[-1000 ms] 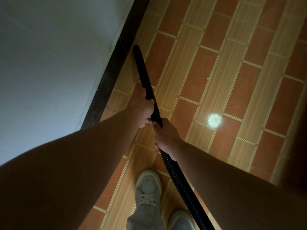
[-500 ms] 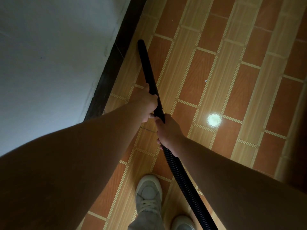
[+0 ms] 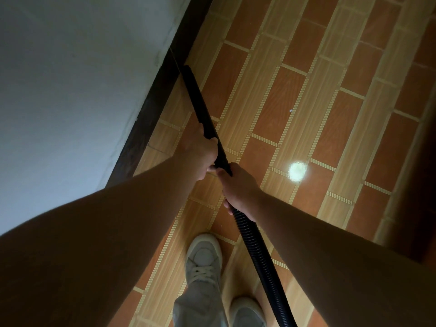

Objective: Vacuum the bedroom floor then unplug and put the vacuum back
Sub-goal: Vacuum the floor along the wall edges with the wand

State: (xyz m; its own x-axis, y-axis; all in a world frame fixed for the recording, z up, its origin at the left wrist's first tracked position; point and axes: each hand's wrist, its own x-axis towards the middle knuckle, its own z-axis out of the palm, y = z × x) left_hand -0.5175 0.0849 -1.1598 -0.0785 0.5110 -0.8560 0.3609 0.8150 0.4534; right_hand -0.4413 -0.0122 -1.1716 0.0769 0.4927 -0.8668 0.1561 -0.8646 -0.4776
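Vacuum wand, a black rigid plastic tube, lies w/ its long axis running from the hands forward and to the left. Its tip is down at the left edge of the brick-patterned orange and tan floor, right where the dark brown skirting board begins (touching or just shy of it, can't tell from here).

Both hands are on it. The left hand is the forward one, fingers wrapped round the wand approx. halfway along, so it's the hand nearer the tip. The right hand sits just behind, almost touching the left, fingers closed round the joint where the wand meets the black ribbed flexible hose. The hose trails back past the pale grey sneakers and out of the bottom of the view.

The wand makes a narrow angle w/ the skirting, i.e. it converges on that edge rather than crossing it. My guess is the next stroke runs along the floor's left edge, steered by the left hand while the right feeds hose. A small white speck lies out on the open floor, right of the wand and well apart from the tip, so it'd need a separate swing. Vacuuming is mid-way at best; unplugging isn't near yet.
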